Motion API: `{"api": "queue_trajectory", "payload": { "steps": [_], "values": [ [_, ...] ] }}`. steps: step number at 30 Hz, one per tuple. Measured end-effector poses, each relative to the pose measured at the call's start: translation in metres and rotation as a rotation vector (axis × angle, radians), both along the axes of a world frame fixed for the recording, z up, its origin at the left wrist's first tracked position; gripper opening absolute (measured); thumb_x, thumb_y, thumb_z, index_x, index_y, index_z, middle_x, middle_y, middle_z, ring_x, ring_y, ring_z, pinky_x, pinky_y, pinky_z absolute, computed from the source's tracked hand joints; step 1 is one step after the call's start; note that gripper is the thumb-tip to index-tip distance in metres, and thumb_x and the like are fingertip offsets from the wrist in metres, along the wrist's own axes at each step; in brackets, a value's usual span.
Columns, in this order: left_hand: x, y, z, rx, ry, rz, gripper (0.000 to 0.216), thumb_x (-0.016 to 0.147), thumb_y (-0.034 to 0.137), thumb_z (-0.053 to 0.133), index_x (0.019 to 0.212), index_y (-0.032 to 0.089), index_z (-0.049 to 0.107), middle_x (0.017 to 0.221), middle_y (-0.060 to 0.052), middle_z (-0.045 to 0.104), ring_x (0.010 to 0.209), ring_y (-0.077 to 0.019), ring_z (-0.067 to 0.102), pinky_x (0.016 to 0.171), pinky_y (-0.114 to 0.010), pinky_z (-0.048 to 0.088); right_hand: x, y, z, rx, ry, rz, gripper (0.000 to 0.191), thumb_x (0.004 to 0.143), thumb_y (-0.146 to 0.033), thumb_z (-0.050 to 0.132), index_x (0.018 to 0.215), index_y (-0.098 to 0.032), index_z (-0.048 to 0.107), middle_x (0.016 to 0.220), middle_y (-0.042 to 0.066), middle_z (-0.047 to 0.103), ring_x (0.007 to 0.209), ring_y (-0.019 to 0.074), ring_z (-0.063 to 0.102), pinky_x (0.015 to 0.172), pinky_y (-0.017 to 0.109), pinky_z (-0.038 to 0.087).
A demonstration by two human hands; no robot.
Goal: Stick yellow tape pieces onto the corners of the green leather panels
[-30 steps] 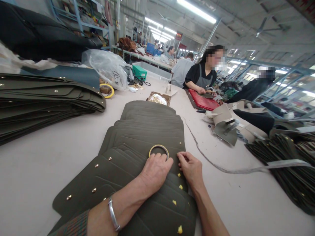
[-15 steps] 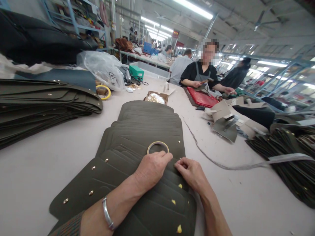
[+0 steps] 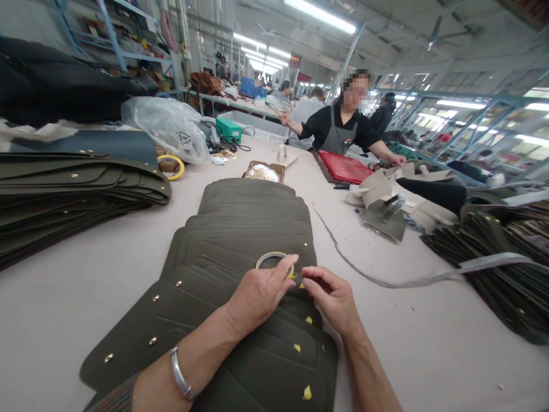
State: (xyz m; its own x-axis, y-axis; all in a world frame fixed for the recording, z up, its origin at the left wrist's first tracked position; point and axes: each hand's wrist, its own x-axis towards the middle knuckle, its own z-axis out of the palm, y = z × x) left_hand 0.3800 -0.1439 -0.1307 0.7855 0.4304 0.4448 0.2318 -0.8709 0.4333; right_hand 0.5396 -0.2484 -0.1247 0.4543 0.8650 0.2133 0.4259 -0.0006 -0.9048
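My left hand [image 3: 257, 294] is around the lower side of a narrow roll of yellow tape [image 3: 268, 254], its index finger and thumb stretched forward. A small yellow tape end shows by those fingertips. Opposite it, my right hand [image 3: 332, 294] is open with curved fingers, the thumb beside a yellow tape piece [image 3: 302, 285] on the panels. Both hands are over a fanned stack of dark olive panels [image 3: 244, 229], which look like leather. Gold studs [image 3: 153, 341] dot their left side, and yellow tape bits [image 3: 307, 392] stick near the right edge.
A stack of olive panels [image 3: 77, 189] stands left, another pile [image 3: 493, 269] right. Beyond my stack are a box of gold studs [image 3: 263, 171], another tape roll [image 3: 170, 167] and a green device [image 3: 229, 130]. A cord [image 3: 364, 273] crosses the table. A co-worker [image 3: 338, 126] stands behind a red piece [image 3: 343, 166].
My left fingers have spread from a pinch, and my right fingertips have opened. A tape piece now shows between the hands. The co-worker has raised one arm with a tool. My view has shifted slightly.
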Motion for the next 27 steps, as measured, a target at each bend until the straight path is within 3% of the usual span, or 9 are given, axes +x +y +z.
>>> {"api": "queue_trajectory", "payload": {
  "steps": [5,9,16,19,23,27],
  "values": [
    [0.0,-0.002,-0.001,-0.013,-0.005,-0.018,0.042,0.095,0.025,0.048,0.135,0.019,0.036,0.097,-0.005,0.072,0.084,-0.0164,0.07,0.074,-0.025,0.055,-0.011,0.004,0.003,0.115,-0.242,0.132,0.017,0.085,-0.023,0.056,0.091,-0.022,0.072,0.087,0.006,0.071,0.078,0.0183,0.064,0.07,0.029,0.051],
    [0.001,-0.003,-0.003,-0.016,-0.059,-0.053,0.033,0.095,0.019,0.044,0.127,0.019,0.041,0.092,-0.003,0.072,0.078,-0.0152,0.07,0.067,-0.022,0.054,-0.015,0.007,-0.004,0.15,-0.378,0.117,0.016,0.084,-0.016,0.053,0.082,-0.022,0.068,0.075,0.003,0.069,0.068,0.0154,0.064,0.063,0.024,0.05],
    [0.003,-0.001,-0.008,0.005,-0.03,-0.033,0.018,0.089,0.009,0.042,0.086,0.021,0.055,0.076,0.001,0.066,0.07,-0.0137,0.066,0.06,-0.019,0.048,-0.016,0.01,-0.014,0.307,-0.572,-0.01,0.016,0.074,-0.01,0.053,0.066,-0.021,0.061,0.058,-0.001,0.061,0.05,0.0125,0.057,0.049,0.021,0.044],
    [0.003,-0.002,-0.007,0.052,-0.066,-0.013,0.021,0.092,0.01,0.039,0.082,0.02,0.055,0.072,0.001,0.064,0.065,-0.0143,0.063,0.057,-0.022,0.045,-0.022,0.008,-0.011,0.216,-0.441,-0.05,0.013,0.073,-0.013,0.055,0.064,-0.021,0.062,0.057,0.0,0.062,0.05,0.0132,0.057,0.049,0.022,0.045],
    [0.002,-0.009,0.0,0.161,-0.136,-0.027,0.027,0.094,0.013,0.034,0.074,0.02,0.051,0.065,0.0,0.058,0.057,-0.0147,0.056,0.053,-0.025,0.04,-0.027,0.011,-0.008,0.022,0.05,-0.095,0.014,0.075,-0.024,0.059,0.062,-0.019,0.061,0.048,-0.002,0.059,0.042,0.0128,0.055,0.044,0.022,0.044],
    [0.001,-0.016,0.007,0.208,-0.131,-0.067,0.025,0.096,0.017,0.038,0.075,0.02,0.051,0.066,0.0,0.057,0.059,-0.0145,0.053,0.057,-0.026,0.041,-0.005,0.01,-0.01,-0.027,0.403,-0.176,0.02,0.07,-0.035,0.069,0.069,-0.016,0.064,0.049,-0.002,0.06,0.04,0.0117,0.055,0.042,0.022,0.044]
  ]
}}
